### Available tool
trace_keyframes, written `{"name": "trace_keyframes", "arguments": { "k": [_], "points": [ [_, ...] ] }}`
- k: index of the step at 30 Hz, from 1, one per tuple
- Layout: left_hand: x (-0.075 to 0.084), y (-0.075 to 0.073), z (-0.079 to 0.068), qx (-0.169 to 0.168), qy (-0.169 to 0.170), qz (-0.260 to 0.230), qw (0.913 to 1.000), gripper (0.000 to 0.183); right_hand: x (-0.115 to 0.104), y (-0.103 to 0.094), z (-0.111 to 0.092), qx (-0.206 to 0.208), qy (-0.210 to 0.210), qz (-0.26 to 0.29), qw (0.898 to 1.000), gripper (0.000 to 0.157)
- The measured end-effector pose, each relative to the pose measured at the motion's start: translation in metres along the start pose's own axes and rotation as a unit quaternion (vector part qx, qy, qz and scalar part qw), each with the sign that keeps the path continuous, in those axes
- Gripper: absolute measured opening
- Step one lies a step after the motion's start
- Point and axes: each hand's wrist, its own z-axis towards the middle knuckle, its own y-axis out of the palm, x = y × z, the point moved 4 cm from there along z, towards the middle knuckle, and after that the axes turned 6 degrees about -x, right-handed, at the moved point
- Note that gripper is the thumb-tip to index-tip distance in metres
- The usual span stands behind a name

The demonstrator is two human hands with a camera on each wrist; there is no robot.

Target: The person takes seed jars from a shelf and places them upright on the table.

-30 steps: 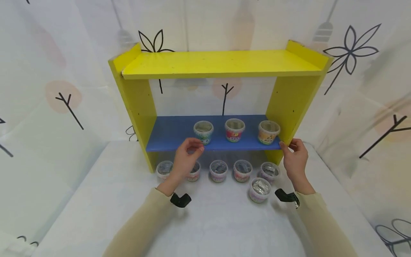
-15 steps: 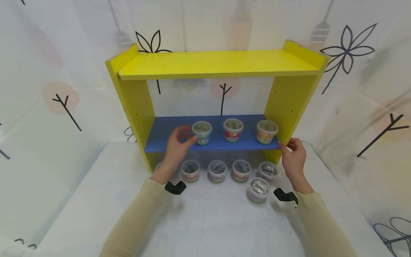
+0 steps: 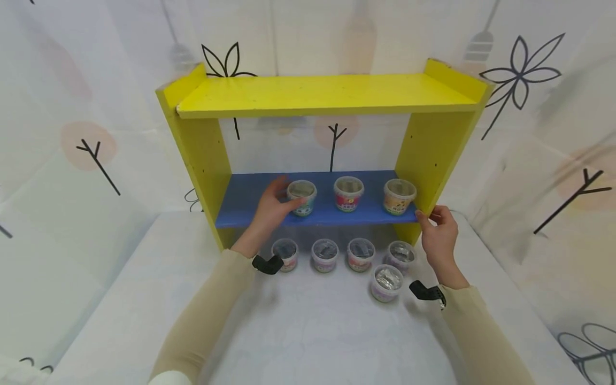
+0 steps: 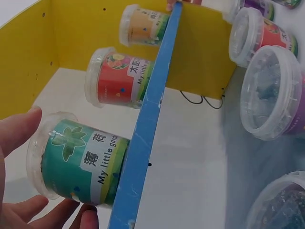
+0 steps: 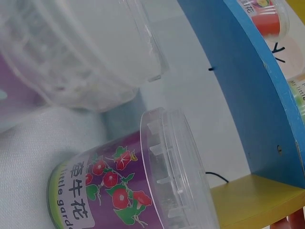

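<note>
A teal-labelled clear plastic tub (image 4: pixel 71 160) stands on the blue middle shelf (image 3: pixel 250 206) of a yellow shelf unit (image 3: pixel 308 96). My left hand (image 3: pixel 269 213) grips this tub, thumb across its front and fingers around its far left side. To its right on the same shelf stand a red-labelled tub (image 3: pixel 348 193) and an orange-labelled tub (image 3: pixel 398 197). My right hand (image 3: pixel 439 235) holds the unit's right side panel, thumb at the shelf's front end and fingers behind the panel; only its fingertips (image 5: pixel 290 222) show in the right wrist view.
Below the shelf, several lidded tubs (image 3: pixel 325 255) line the white table (image 3: pixel 308 331). One tub (image 3: pixel 386 283) stands in front of that row, near the right forearm. A purple-labelled tub (image 5: pixel 112 186) with red flowers is close to the right wrist camera. Patterned cloth (image 3: pixel 96 224) hangs behind.
My left hand first drew left from in front of the teal-labelled tub, then moved in around it. My right hand has kept its hold on the side panel.
</note>
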Motion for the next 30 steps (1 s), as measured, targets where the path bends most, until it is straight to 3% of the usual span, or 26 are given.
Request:
{"name": "trace_keyframes", "arguments": {
  "k": [12, 30],
  "points": [
    [0.0056, -0.0006, 0.0044, -0.021, -0.007, 0.009, 0.9997, 0.08, -0.0009, 0.0007, -0.0008, -0.003, 0.007, 0.001, 1.0, 0.04],
    [0.0008, 0.001, 0.0042, -0.036, -0.019, 0.028, 0.9987, 0.079, -0.0028, -0.0006, -0.002, -0.003, 0.013, 0.009, 1.0, 0.039]
  ]
}}
